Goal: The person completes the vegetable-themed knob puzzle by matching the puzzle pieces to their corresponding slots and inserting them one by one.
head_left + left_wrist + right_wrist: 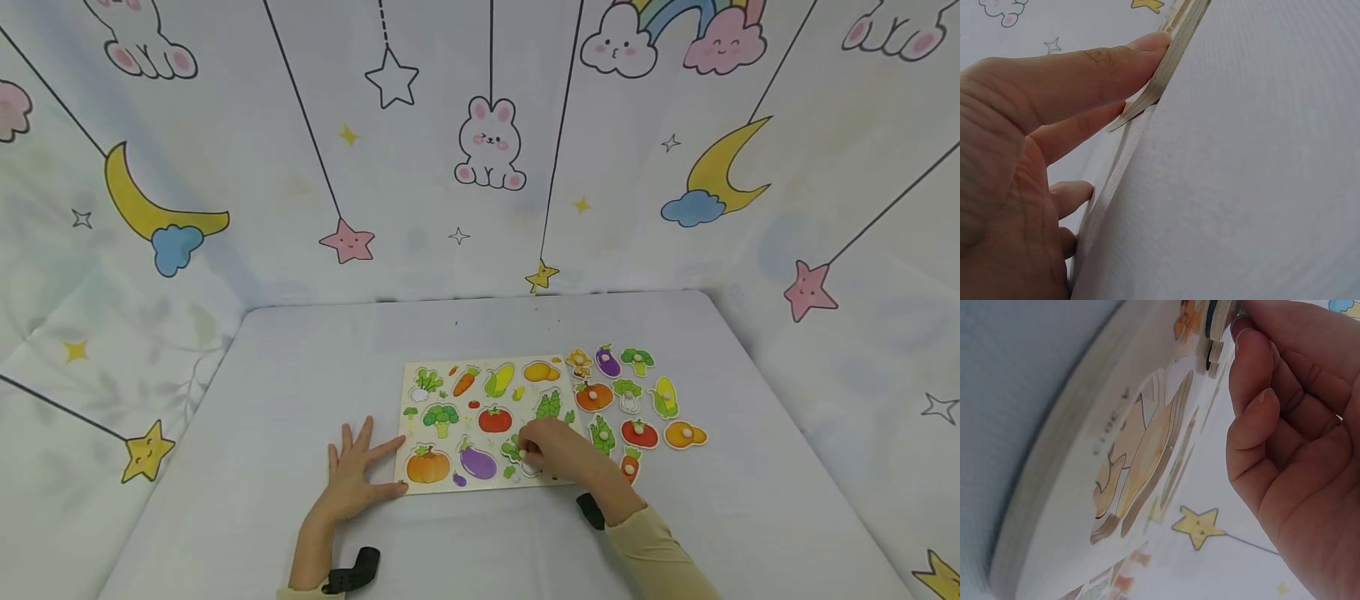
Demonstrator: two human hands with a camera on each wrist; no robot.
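Observation:
A wooden vegetable puzzle board (pixel 450 404) lies flat with printed vegetables on it. My left hand (pixel 351 477) is spread at its left side, with thumb and index finger touching the edge. In the left wrist view the thumb (pixel 1104 75) rests against the board's wooden edge (pixel 1169 62). Over the board's lower right, my right hand (pixel 558 452) pinches a green-and-white vegetable puzzle piece (pixel 512 448). The right wrist view shows only the edge of this puzzle piece (pixel 1215 337) at the fingertips. Its exact kind is partly hidden by the fingers.
Loose knobbed pieces lie right of the board, among them an eggplant (pixel 608 362), broccoli (pixel 637 360), pumpkin (pixel 585 400), corn (pixel 664 398), tomato (pixel 640 434) and carrot (pixel 630 468). The white tabletop (pixel 300 367) meets a patterned cloth wall (pixel 420 183) behind.

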